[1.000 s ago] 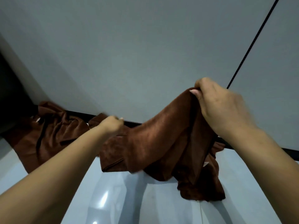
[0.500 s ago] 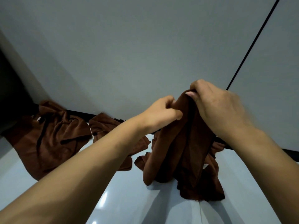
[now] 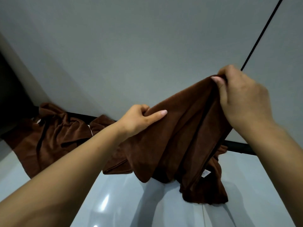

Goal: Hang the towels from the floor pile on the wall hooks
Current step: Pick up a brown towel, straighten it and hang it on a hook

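Note:
A brown towel (image 3: 177,136) is stretched in the air between both hands, sagging toward the floor with a small white label near its lower edge. My right hand (image 3: 244,99) pinches its upper right edge, raised in front of the grey wall. My left hand (image 3: 139,118) grips the edge lower and to the left, thumb laid along the cloth. More brown towels (image 3: 49,140) lie crumpled on the floor at the left against the wall base, and another (image 3: 205,192) lies under the held one. No wall hooks are in view.
A grey wall (image 3: 147,46) fills the upper view, with a thin black seam (image 3: 262,35) running diagonally at the upper right. A black skirting strip (image 3: 237,146) runs along the wall base. The glossy pale floor (image 3: 114,202) lies below. A dark opening sits at the far left.
My left hand has slid down and left along the towel edge, away from my right hand, which rose slightly. The towel went from bunched to spread between the two hands.

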